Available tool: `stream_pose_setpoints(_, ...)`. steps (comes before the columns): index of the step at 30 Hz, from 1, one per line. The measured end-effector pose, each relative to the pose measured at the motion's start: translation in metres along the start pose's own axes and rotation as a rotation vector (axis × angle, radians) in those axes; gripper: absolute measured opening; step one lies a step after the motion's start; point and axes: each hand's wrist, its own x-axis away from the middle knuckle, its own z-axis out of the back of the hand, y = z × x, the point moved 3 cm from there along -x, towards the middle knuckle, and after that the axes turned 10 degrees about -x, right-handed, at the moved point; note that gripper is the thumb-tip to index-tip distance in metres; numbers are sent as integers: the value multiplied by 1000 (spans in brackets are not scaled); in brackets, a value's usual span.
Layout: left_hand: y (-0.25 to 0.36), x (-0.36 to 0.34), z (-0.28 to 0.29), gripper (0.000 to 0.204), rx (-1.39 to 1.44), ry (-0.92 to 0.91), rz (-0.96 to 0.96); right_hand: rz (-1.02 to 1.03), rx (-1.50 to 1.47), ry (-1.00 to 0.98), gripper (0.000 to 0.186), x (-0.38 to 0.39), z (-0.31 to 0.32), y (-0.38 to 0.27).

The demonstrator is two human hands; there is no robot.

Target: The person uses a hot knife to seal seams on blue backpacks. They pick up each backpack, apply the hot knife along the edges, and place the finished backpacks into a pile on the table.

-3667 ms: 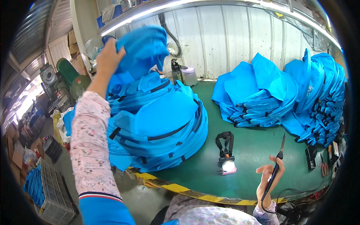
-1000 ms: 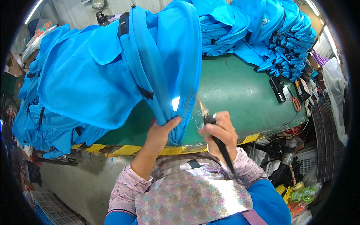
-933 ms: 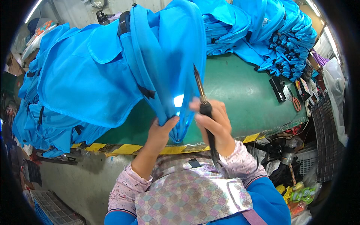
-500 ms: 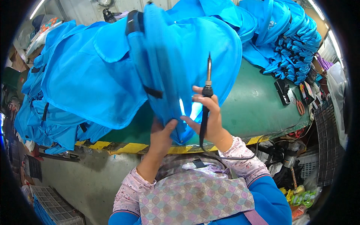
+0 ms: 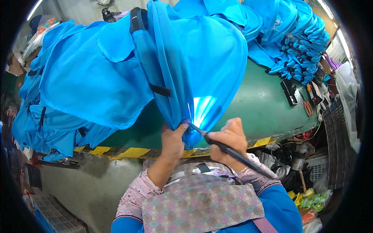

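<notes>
A large bright-blue fabric piece (image 5: 210, 50) with rounded, stiff-looking edges stands bunched over the table edge, a short black strap (image 5: 160, 90) on its fold. My left hand (image 5: 173, 139) pinches its lower corner between thumb and fingers. In my right hand (image 5: 232, 139) a soldering iron (image 5: 225, 148) with a black handle is gripped in a fist. Its metal tip points up and left and meets the fabric right beside my left thumb; whether it touches the cloth I cannot tell. Bright light falls on the fabric just above the tip.
More blue fabric (image 5: 85, 77) hangs over the left table edge, and a pile of blue pieces (image 5: 299, 50) lies at the far right. On the green table (image 5: 264, 97) sit a black box (image 5: 289, 92) and orange-handled scissors (image 5: 308, 108). Yellow-black tape (image 5: 134, 152) marks the front edge.
My right hand has turned the soldering iron from pointing up to pointing at the pinched corner, closing into a fist. The blue fabric has settled; my left hand keeps its pinch.
</notes>
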Motion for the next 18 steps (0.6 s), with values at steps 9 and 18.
stream_pose_setpoints(9, 2, 4, -6, 44, -34, -13, -48, 216, 123, -32, 31, 2, -21, 7)
stream_pose_setpoints(18, 13, 17, -15, 45, -89, 1, -8, -180, -132, 345, 30, 0, 21, 21)
